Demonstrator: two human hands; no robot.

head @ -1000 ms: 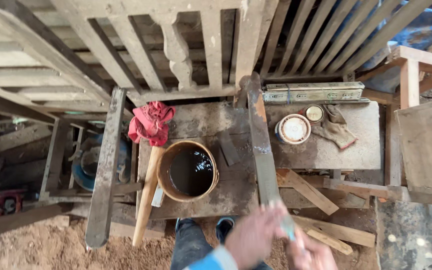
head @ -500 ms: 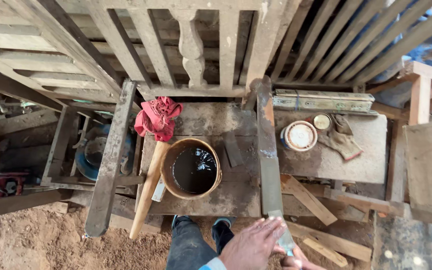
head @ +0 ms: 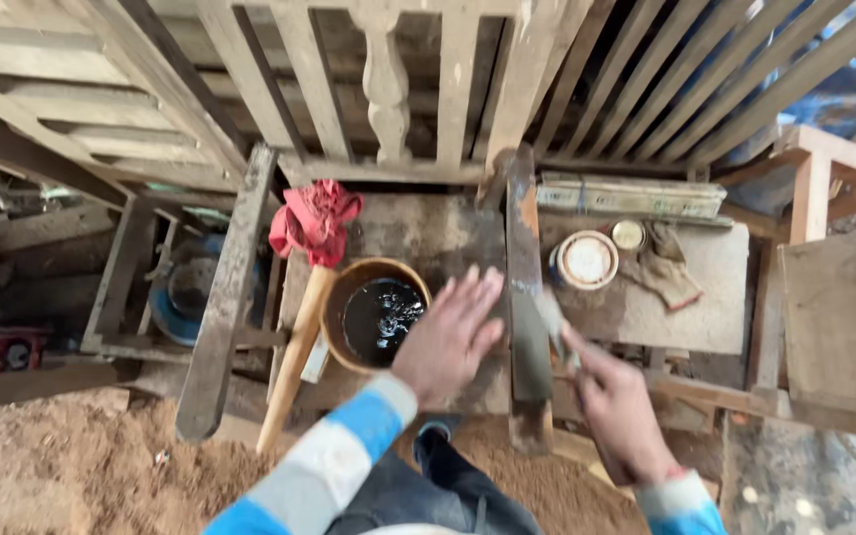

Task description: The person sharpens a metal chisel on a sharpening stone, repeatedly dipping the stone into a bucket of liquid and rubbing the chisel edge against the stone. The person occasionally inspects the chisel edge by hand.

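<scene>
My left hand (head: 451, 335) is spread flat with its fingers apart, over the dark bench top (head: 428, 238). It lies between a brown bucket of black liquid (head: 378, 319) and a long stained wooden slat (head: 527, 297). Its fingertips reach the slat's left edge. My right hand (head: 614, 406) is closed around a small grey tool (head: 551, 319), perhaps a brush, whose tip rests at the slat's right edge. The slat lies lengthwise across the bench, towards me.
A red cloth (head: 314, 220) and a pale wooden handle (head: 294, 357) lie left of the bucket. A round white tin (head: 587, 260), a small lid (head: 629, 235) and a dirty rag (head: 673, 278) sit on the right board. Wooden railings (head: 385, 84) stand behind. Sawdust (head: 61, 466) covers the floor.
Both hands have moved up from the bottom edge onto the bench. The left now lies spread beside the slat, and the right brings its tool against it. The view has come closer.
</scene>
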